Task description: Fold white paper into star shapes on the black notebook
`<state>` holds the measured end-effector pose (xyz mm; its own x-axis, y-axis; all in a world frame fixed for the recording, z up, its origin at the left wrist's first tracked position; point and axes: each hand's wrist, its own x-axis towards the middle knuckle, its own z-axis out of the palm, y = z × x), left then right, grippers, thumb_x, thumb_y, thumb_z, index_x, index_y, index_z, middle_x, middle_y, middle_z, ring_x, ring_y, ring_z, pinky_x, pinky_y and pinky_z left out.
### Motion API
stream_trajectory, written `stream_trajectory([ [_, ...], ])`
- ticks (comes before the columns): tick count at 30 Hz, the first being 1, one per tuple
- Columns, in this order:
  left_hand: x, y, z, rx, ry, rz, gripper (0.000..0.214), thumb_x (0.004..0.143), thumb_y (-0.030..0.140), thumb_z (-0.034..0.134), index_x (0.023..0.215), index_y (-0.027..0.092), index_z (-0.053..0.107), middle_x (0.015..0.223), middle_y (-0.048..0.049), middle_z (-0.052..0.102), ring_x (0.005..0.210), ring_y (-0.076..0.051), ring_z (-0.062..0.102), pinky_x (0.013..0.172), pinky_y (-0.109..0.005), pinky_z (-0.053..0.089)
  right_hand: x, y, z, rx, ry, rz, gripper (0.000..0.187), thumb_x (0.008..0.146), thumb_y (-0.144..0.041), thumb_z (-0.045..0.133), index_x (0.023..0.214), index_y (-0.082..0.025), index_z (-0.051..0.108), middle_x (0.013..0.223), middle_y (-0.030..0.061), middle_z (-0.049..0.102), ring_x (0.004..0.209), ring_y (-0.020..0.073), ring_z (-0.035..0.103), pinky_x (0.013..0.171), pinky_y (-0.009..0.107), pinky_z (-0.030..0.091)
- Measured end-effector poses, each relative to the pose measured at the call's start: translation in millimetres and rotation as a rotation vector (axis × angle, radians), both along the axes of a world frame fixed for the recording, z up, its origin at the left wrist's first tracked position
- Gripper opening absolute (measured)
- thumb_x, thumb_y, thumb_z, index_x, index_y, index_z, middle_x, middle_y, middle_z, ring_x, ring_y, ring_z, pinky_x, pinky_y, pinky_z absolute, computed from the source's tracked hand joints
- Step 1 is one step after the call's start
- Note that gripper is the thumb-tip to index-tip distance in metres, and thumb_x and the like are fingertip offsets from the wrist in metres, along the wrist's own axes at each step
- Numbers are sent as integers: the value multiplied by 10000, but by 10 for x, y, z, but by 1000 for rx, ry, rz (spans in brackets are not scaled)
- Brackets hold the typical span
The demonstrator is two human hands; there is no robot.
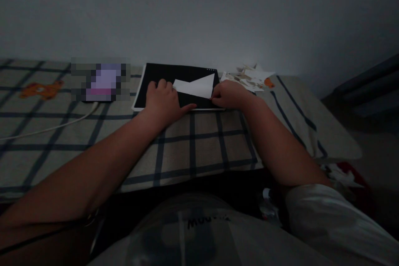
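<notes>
A white folded piece of paper (196,86), narrow in the middle and wider at its right end, lies on a black notebook (183,71) with white page edges. My left hand (162,102) rests on the notebook at the paper's left end, fingers bent downward and thumb stretched out to the right. It hides whatever part of the paper lies beneath it. At the lower right corner of the paper, my right hand (229,94) is closed, with thumb and forefinger pinching the paper's edge.
Paper scraps (249,77) are heaped right of the notebook on a checked tablecloth (174,145). Left stands a pixelated phone (104,81) with a white cable (67,124). A plain wall (187,16) rises behind. Below the table's right end is a red container (358,183) with scraps.
</notes>
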<state>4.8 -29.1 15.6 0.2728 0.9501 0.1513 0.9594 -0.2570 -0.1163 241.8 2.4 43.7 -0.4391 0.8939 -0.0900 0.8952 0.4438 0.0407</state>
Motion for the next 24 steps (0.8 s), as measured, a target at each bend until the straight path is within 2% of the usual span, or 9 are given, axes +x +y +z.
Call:
stream_trajectory([
  [3, -10, 8, 7, 6, 15, 12, 900, 1062, 840, 476, 1528, 107, 713, 1465, -261, 731, 1460, -504, 580, 1190, -592, 421, 5, 9, -6, 8, -1, 5, 344, 989, -257, 625, 1105, -172, 937, 1048, 139, 879, 910, 256, 741, 773, 375, 449],
  [9, -27, 22, -39, 40, -7, -16, 862, 1066, 831, 487, 1514, 130, 712, 1429, -244, 750, 1430, -494, 599, 1176, -592, 431, 34, 29, -48, 49, -4, 23, 336, 978, -256, 619, 1069, -179, 933, 1062, 139, 870, 912, 264, 728, 783, 396, 449],
  [13, -51, 36, -80, 63, -19, -28, 832, 1094, 804, 451, 1526, 139, 702, 1441, -245, 741, 1434, -488, 597, 1160, -587, 447, 68, 86, -171, 175, 64, 74, 340, 1004, -241, 581, 1072, -157, 904, 1189, 167, 857, 1041, 311, 735, 803, 416, 468],
  [15, -55, 33, -78, 61, -18, -25, 797, 1111, 771, 444, 1511, 135, 709, 1457, -250, 730, 1429, -481, 603, 1154, -584, 456, 80, 126, -250, 210, 137, 134, 334, 1012, -221, 574, 1114, -159, 887, 1243, 170, 844, 1128, 324, 727, 861, 419, 494],
  [18, -39, 10, -46, 48, -12, -22, 722, 1121, 712, 478, 1468, 133, 733, 1443, -249, 735, 1419, -475, 614, 1153, -582, 458, 88, 179, -342, 186, 213, 230, 334, 1009, -185, 576, 1167, -176, 870, 1259, 157, 840, 1186, 324, 714, 962, 429, 515],
  [24, 32, -73, 43, 54, -14, -79, 518, 1121, 578, 564, 1358, 173, 784, 1356, -204, 779, 1386, -439, 646, 1162, -570, 468, 127, 240, -401, 124, 251, 273, 306, 1020, -213, 572, 1146, -174, 849, 1248, 144, 838, 1144, 294, 719, 993, 418, 520],
])
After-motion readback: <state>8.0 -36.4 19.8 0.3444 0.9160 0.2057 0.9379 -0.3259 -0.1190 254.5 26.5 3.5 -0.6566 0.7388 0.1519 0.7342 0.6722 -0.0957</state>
